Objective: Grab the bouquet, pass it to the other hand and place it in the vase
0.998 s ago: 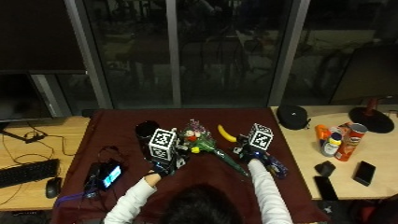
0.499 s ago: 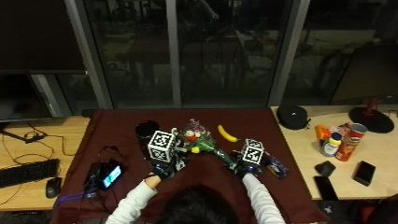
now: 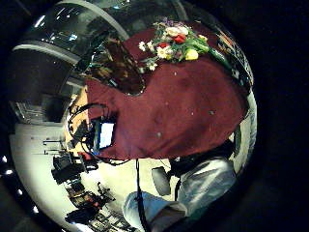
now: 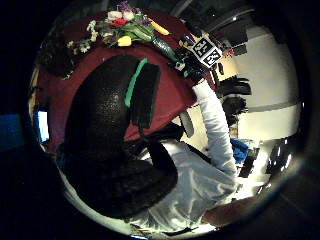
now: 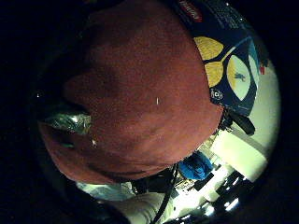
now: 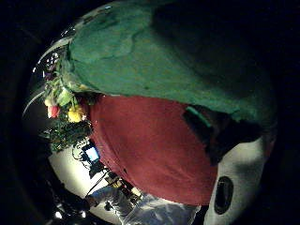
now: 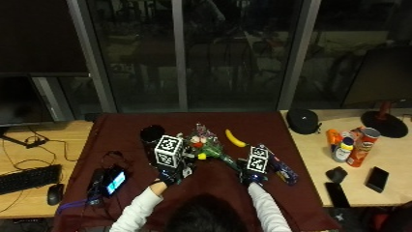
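Evidently the first step, the pick-up, is in hand: the bouquet (image 7: 211,149) lies mid-surface on the dark red cloth, blooms beside the dark vase (image 7: 153,134), its green wrapped stem reaching the right hand (image 7: 256,169), which sits right at it; whether that grip has closed I cannot tell. The left hand (image 7: 172,166) hovers near, holding nothing. Next comes lifting the stem, then handing it left
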Demonstrator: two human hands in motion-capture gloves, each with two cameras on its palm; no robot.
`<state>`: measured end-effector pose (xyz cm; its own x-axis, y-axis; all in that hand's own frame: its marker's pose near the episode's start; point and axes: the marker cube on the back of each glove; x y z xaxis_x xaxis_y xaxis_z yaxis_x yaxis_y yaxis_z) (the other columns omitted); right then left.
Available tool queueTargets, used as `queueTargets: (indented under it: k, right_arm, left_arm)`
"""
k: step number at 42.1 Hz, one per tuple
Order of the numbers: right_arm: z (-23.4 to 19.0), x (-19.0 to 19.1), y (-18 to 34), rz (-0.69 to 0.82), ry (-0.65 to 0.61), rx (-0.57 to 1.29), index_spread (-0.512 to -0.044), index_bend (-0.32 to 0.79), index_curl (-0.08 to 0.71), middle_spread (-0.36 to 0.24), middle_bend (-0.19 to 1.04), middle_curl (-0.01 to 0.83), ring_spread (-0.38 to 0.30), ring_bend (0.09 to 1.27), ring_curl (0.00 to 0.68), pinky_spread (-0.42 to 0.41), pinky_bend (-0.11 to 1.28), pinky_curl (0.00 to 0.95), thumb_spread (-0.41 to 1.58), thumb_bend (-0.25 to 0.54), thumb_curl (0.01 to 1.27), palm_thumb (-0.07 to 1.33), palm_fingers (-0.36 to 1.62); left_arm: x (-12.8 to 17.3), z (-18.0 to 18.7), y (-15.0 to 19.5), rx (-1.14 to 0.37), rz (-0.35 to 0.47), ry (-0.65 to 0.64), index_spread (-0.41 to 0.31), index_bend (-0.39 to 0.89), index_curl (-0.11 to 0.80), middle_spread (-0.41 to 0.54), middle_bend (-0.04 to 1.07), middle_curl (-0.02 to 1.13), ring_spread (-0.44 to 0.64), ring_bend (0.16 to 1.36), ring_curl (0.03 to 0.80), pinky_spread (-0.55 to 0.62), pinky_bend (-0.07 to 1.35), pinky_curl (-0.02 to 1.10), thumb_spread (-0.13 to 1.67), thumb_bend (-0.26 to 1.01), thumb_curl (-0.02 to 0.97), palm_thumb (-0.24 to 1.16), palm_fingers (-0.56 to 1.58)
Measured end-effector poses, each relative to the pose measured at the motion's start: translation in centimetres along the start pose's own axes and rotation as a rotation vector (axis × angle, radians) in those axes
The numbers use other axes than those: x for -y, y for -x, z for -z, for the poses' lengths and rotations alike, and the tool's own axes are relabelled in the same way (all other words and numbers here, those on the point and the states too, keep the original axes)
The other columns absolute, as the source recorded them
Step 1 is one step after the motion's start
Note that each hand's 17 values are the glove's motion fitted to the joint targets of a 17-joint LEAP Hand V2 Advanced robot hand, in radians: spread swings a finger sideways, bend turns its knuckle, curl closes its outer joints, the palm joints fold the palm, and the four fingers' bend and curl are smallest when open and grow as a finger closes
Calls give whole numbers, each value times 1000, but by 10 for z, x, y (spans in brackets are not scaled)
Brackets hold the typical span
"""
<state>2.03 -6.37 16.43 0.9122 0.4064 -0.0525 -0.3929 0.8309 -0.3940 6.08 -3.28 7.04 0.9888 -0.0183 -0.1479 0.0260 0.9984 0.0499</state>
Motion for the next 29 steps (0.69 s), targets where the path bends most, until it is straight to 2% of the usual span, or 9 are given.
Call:
queueTargets:
  k: [9,14,15,18,21,23,26,28,29]
  right_arm:
    - [7,1,4,52,-61,25,-327,168,260,-58,247,412,-119,520,365,-33,464,330,1079,44,344,747,692]
    - [9,-6,4,36,-15,62,-317,197,293,-59,201,408,-122,475,366,-38,431,330,1096,26,336,766,732]
    - [10,-6,3,33,-15,68,-309,240,313,-59,184,405,-117,454,362,-39,412,326,1100,27,336,776,750]
    - [14,-7,3,39,-30,75,-294,273,335,-65,166,398,-108,404,354,-33,388,324,1112,21,334,791,768]
    - [20,-10,3,33,-20,75,-277,284,350,-72,201,405,-90,341,340,-26,363,318,1124,12,330,801,831]
    - [23,-11,4,37,-20,84,-267,249,350,-100,238,414,-79,340,338,-28,346,313,1129,10,329,812,921]
    - [26,-12,5,45,0,92,-258,219,357,-116,224,413,-76,322,332,-31,334,313,1134,-4,325,814,957]
    - [27,-9,6,52,17,98,-249,126,338,-113,222,413,-112,413,358,-59,359,323,1135,-4,325,825,1101]
    - [26,-6,6,55,22,102,-248,115,333,-114,216,414,-122,420,357,-73,374,327,1135,-5,324,830,1124]
  left_arm:
    - [3,-9,6,41,20,71,-50,182,373,245,173,266,485,434,230,462,203,312,1206,-17,273,207,35]
    - [4,-12,8,37,25,86,-51,181,373,245,172,265,485,432,232,457,208,317,1207,-18,274,202,36]
    - [4,-12,9,36,25,87,-51,181,373,245,172,265,485,432,232,456,208,318,1208,-18,274,202,36]
    - [4,-12,8,33,24,90,-52,181,374,245,173,264,484,431,234,454,209,320,1208,-17,275,201,35]
    - [4,-11,7,32,17,91,-52,181,374,245,173,264,484,431,235,453,208,322,1208,-17,275,200,35]
    - [4,-11,7,32,12,93,-56,183,374,245,172,263,484,429,235,452,207,322,1208,-17,276,200,36]
    - [3,-11,7,32,12,99,-57,185,375,245,169,262,484,429,235,451,209,325,1209,-17,276,200,41]
    - [2,-11,7,31,13,104,-58,183,375,245,169,261,484,428,235,450,212,326,1209,-17,276,199,43]
    - [2,-11,7,30,14,104,-58,183,375,245,169,260,483,428,235,450,212,326,1209,-17,276,199,43]
